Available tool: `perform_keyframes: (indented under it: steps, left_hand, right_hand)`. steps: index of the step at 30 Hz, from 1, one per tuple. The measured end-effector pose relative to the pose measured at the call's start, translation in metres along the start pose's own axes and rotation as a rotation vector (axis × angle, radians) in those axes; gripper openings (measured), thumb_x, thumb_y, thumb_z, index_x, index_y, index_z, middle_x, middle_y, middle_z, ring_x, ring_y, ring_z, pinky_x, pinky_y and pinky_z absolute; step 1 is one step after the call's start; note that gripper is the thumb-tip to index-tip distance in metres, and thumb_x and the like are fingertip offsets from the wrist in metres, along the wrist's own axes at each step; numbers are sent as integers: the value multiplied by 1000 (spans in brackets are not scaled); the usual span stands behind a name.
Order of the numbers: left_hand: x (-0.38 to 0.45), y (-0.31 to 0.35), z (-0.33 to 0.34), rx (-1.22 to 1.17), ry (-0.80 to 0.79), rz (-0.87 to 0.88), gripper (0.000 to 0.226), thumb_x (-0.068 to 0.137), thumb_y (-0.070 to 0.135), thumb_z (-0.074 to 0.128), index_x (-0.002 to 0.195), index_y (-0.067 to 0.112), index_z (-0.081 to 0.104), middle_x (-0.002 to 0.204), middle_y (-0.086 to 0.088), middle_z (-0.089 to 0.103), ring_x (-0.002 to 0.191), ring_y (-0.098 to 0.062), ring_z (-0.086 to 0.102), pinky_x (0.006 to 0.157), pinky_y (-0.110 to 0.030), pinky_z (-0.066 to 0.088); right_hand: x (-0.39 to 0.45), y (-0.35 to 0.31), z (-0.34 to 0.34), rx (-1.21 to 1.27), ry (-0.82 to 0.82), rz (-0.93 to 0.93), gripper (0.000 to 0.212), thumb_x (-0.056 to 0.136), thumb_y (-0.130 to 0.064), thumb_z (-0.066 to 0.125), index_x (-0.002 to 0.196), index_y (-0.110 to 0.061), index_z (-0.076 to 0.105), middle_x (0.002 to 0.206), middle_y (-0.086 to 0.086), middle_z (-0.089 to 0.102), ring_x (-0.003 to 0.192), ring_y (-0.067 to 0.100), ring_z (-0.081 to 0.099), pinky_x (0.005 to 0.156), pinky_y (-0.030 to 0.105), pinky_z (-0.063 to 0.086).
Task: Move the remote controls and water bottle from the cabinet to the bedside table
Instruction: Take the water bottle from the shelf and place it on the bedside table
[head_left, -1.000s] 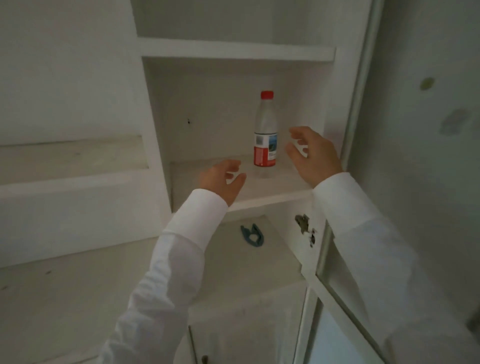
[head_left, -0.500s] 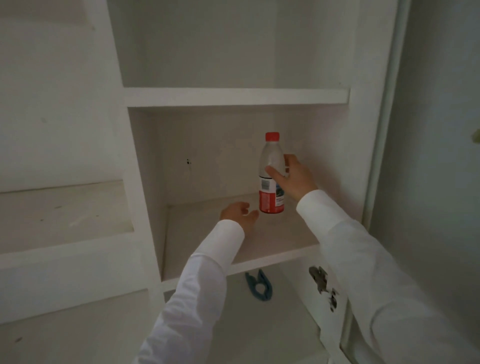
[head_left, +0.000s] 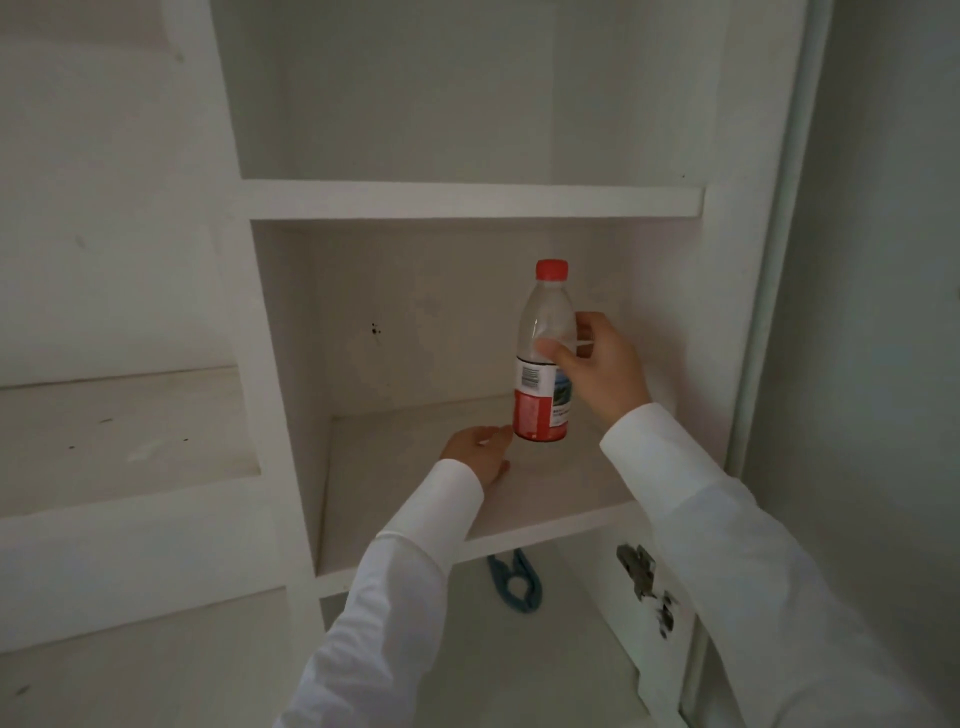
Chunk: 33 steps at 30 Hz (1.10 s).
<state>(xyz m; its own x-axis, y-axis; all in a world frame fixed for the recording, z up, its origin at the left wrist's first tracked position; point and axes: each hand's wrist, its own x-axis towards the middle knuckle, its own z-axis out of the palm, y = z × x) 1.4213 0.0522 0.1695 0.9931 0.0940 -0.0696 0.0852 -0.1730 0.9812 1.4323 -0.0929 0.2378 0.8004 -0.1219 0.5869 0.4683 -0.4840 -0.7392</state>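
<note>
1. Hands: right hand (head_left: 597, 369) wrapped around the clear upper body of the transparent plastic water bottle with red cap and red-and-white label (head_left: 545, 358), thumb in front, fingers behind; left hand (head_left: 475, 454) resting low on the white cabinet shelf (head_left: 415, 499) just left of the bottle's base, fingers loosely extended, holding nothing.
2. Location of task object: upright in the middle compartment of the white cabinet, toward its right side, base at or barely above the shelf; contact cannot be told.
3. Remote controls: none visible in any compartment shown.
4. Risk, grip: smooth, thin, seemingly near-empty plastic, held high above the label; likely to dent or twist under a firm squeeze, or slip under a loose one.
5. Risk, clearance: red cap below the upper shelf edge (head_left: 467, 200); possible knock if lifted steeply rather than drawn outward.
6. Risk, surroundings: metal hinge (head_left: 641, 569) and blue plastic clip (head_left: 514, 579) lying below; possible snag of the white sleeve on withdrawal.
</note>
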Motion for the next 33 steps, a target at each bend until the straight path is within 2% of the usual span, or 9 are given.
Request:
perform_keyframes:
  steps: [4, 8, 10, 14, 16, 19, 24, 28, 33]
  left_hand:
    - [-19, 2, -5, -134, -64, -35, 54, 91, 44, 52, 131, 8, 48, 109, -8, 62, 80, -22, 71, 65, -23, 56]
    - [-40, -11, -14, -163, -88, 10, 48, 91, 42, 53, 118, 4, 61, 103, -13, 72, 90, -23, 71, 90, -34, 53]
    - [-49, -19, -19, -205, -94, 11, 45, 90, 38, 55, 115, 1, 62, 103, -15, 72, 94, -26, 70, 94, -39, 51]
    - [-81, -26, -30, -379, -100, -2, 33, 91, 25, 56, 109, -3, 62, 106, -22, 68, 93, -29, 69, 81, -33, 57]
    - [-96, -31, -37, -375, -78, 9, 31, 90, 25, 58, 107, 0, 62, 105, -19, 69, 92, -27, 70, 81, -33, 57]
    - [-117, -41, -48, -413, -57, 34, 33, 90, 24, 58, 111, -1, 62, 103, -18, 71, 89, -25, 71, 79, -31, 58]
    - [-159, -69, -65, -486, -7, 21, 30, 88, 19, 58, 111, -1, 62, 104, -18, 70, 91, -27, 70, 81, -33, 57]
    - [-197, -96, -73, -576, 38, -21, 22, 90, 13, 56, 102, -4, 64, 96, -20, 70, 82, -24, 70, 75, -28, 59]
    - [-238, -138, -80, -626, 120, -77, 25, 89, 13, 57, 105, -5, 63, 95, -22, 71, 83, -26, 71, 78, -31, 58]
  right_hand:
    - [-13, -17, -8, 93, 2, -18, 49, 80, -36, 69, 121, -14, 54, 114, -1, 62, 93, 11, 59, 76, 20, 47]
    - [-30, -28, -12, 87, -47, -42, 51, 81, -37, 68, 123, -14, 52, 117, -1, 62, 97, 14, 60, 79, 21, 47]
    - [-41, -33, -12, 82, -79, -55, 48, 81, -35, 69, 121, -13, 53, 115, 1, 63, 95, 14, 61, 75, 18, 46]
    - [-63, -44, -12, 92, -119, -62, 48, 81, -37, 69, 118, -11, 52, 115, 5, 64, 96, 18, 63, 79, 25, 50]
    - [-75, -51, -14, 91, -132, -75, 51, 81, -39, 68, 120, -12, 51, 115, 3, 62, 97, 18, 62, 83, 29, 51]
    - [-97, -66, -16, 115, -154, -105, 51, 80, -38, 68, 121, -15, 49, 108, -7, 56, 94, 12, 59, 80, 23, 47]
    - [-139, -79, -10, 155, -208, -138, 43, 74, -41, 73, 107, -28, 47, 94, -21, 58, 87, -2, 60, 77, 14, 47]
    - [-175, -77, 1, 187, -267, -107, 54, 71, -44, 74, 114, -19, 55, 105, -9, 66, 91, 4, 65, 77, 17, 50]
    - [-219, -71, 14, 216, -366, -51, 61, 67, -47, 76, 117, -16, 56, 110, -4, 69, 94, 8, 67, 82, 24, 54]
